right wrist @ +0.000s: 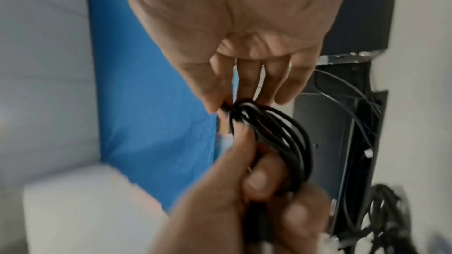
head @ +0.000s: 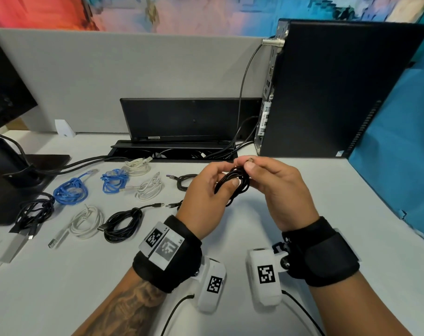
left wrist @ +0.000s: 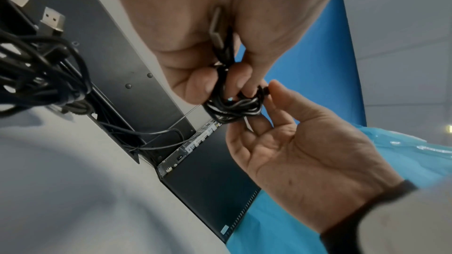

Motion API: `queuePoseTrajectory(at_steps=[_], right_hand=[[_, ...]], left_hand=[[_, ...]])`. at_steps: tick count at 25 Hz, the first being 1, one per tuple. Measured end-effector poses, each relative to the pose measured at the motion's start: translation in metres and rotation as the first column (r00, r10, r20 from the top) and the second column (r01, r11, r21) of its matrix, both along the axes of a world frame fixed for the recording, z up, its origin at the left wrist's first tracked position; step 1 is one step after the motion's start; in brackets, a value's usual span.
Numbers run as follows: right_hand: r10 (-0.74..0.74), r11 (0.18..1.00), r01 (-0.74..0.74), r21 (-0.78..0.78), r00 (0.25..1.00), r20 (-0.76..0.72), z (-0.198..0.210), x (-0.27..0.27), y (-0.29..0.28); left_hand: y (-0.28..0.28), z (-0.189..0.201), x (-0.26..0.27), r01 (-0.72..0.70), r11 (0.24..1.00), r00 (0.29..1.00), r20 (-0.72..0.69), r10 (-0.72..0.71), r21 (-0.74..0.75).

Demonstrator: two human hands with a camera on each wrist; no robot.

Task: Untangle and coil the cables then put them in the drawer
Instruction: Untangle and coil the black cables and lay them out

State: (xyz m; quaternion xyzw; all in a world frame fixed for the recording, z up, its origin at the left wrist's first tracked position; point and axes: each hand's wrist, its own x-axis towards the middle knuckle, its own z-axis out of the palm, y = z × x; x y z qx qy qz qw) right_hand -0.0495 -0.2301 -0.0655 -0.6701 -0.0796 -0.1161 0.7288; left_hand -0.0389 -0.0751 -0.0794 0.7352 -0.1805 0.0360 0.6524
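I hold a small coil of thin black cable (head: 233, 184) in both hands above the desk (head: 303, 202). My left hand (head: 226, 178) grips the bundle, thumb across the loops (left wrist: 232, 107). My right hand (head: 246, 164) pinches the cable's end at the top of the coil (right wrist: 281, 132) between thumb and fingers. More coiled cables lie on the desk to the left: two blue (head: 71, 191), several white (head: 87, 221) and several black (head: 122, 223). No drawer is in view.
A black computer tower (head: 327, 93) stands at the back right. An open cable tray (head: 172, 154) with its raised lid lies behind the hands. A monitor stand (head: 12, 180) sits at the left, a grey partition (head: 133, 76) behind, blue sheeting (head: 395, 154) at right.
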Motion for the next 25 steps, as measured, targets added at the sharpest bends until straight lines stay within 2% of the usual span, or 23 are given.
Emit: queuePoseTrajectory(at_steps=[3, 5, 9, 17, 22, 25], right_hand=[[-0.151, 0.983, 0.160, -0.088, 0.984, 0.096, 0.001, 0.001, -0.003], [-0.217, 0.959, 0.238, -0.151, 0.965, 0.144, 0.000, 0.002, -0.003], [-0.218, 0.957, 0.236, -0.170, 0.969, 0.115, -0.003, 0.004, -0.001], [-0.242, 0.888, 0.271, -0.372, 0.962, 0.126, -0.002, 0.004, -0.009], [-0.279, 0.909, 0.316, -0.271, 0.946, 0.167, 0.005, 0.000, -0.009], [-0.239, 0.961, 0.244, -0.127, 0.969, 0.058, 0.010, 0.002, -0.013]], left_hand=[[0.001, 0.001, 0.001, 0.114, 0.991, 0.993, -0.032, -0.112, 0.067], [0.002, -0.001, 0.003, 0.142, 0.986, 0.989, -0.058, -0.137, 0.089], [0.002, -0.007, 0.005, 0.119, 0.989, 0.992, -0.046, -0.115, 0.094], [-0.005, -0.003, 0.000, 0.011, 0.996, 0.997, 0.070, -0.017, 0.087], [-0.009, 0.002, -0.001, 0.059, 0.998, 0.998, 0.025, -0.060, 0.016], [-0.008, 0.004, -0.004, 0.071, 0.997, 0.993, 0.091, -0.073, 0.021]])
